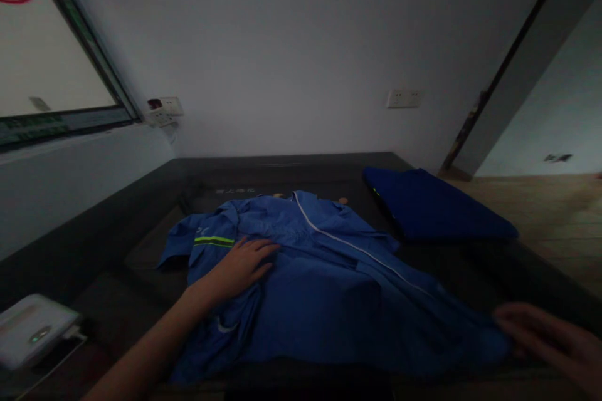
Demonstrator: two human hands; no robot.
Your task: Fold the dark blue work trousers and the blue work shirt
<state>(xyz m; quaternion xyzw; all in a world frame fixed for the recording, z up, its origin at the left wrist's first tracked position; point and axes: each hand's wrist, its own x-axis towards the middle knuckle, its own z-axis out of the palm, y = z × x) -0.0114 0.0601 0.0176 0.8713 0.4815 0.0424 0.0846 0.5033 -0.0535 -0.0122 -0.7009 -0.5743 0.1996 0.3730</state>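
While my left hand (247,265) rests open on the blue jacket (320,301) across the worktop (282,170), its white zip (367,254) slants from far centre toward my near-right hand (552,333), whose blurred grip I cannot tell.

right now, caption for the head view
Left hand flat on a blue jacket, right hand at its edge, darker folded cloth beyond.
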